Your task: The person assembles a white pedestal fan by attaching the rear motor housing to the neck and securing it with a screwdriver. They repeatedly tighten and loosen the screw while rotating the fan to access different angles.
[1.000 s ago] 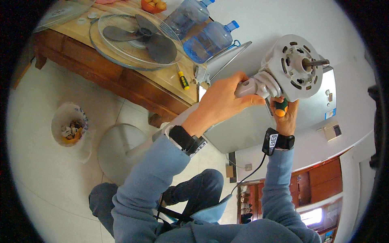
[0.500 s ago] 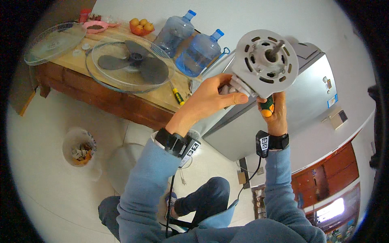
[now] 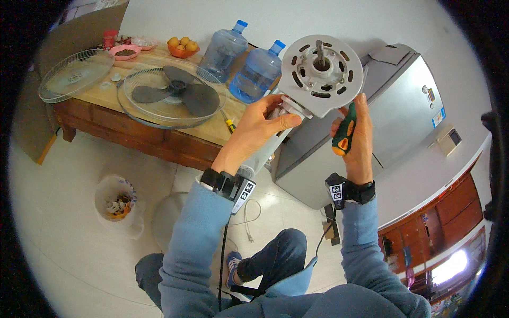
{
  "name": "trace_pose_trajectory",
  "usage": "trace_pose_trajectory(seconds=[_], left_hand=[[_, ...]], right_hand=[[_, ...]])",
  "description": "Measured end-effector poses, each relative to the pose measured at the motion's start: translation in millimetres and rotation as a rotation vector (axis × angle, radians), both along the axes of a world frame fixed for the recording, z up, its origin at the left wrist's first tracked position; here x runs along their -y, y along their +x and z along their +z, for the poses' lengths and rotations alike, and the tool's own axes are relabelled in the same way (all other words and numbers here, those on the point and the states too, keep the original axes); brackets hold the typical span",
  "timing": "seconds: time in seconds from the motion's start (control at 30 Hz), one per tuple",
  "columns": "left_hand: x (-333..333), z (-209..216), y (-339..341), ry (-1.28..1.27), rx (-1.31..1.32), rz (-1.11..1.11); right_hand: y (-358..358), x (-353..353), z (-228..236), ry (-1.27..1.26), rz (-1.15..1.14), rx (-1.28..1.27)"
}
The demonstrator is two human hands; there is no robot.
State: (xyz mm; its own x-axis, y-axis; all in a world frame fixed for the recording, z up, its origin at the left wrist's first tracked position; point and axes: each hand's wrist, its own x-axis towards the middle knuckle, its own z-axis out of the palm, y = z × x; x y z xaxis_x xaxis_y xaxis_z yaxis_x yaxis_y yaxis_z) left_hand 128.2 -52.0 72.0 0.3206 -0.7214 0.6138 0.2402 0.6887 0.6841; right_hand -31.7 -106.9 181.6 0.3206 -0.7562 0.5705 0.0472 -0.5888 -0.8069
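In front of me stands a fan's pale grey motor head (image 3: 342, 79), its bare metal shaft pointing up and away from the slotted round plate. My left hand (image 3: 252, 130) is closed around the neck just below the head, thumb across the front. A grey pole runs down beneath that grip. In my right hand (image 3: 361, 143) is a screwdriver (image 3: 345, 130) with a dark green and orange handle, held upright at the right side of the motor head. The screwdriver's tip is hidden behind the head, so I cannot tell whether it touches a screw.
On the wooden table (image 3: 143, 140) lie a dark fan blade (image 3: 201, 98) in a wire guard, another guard (image 3: 77, 77) and a yellow-black screwdriver (image 3: 230, 125). Two water bottles (image 3: 257, 71) and a fruit bowl (image 3: 183, 51) stand behind. A fridge (image 3: 395, 106) is at right, a waste bin (image 3: 114, 199) on the floor.
The motor head has shifted left in view and turned, its shaft now pointing more upward. My right hand sits further below it, and more of the screwdriver handle shows.
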Motion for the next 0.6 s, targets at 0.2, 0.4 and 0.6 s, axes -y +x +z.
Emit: trace_pose_trajectory(seconds=[0.2,0.4,0.6], left_hand=[[-4,5,2,-0.012,0.043,-0.032],[-4,4,3,-0.081,0.061,0.031],[1,12,2,-0.120,-0.018,0.121]], right_hand=[[7,7,0,0.125,0.089,0.056],[5,14,0,0.188,0.130,0.075],[-1,7,2,0.069,0.115,0.048]])
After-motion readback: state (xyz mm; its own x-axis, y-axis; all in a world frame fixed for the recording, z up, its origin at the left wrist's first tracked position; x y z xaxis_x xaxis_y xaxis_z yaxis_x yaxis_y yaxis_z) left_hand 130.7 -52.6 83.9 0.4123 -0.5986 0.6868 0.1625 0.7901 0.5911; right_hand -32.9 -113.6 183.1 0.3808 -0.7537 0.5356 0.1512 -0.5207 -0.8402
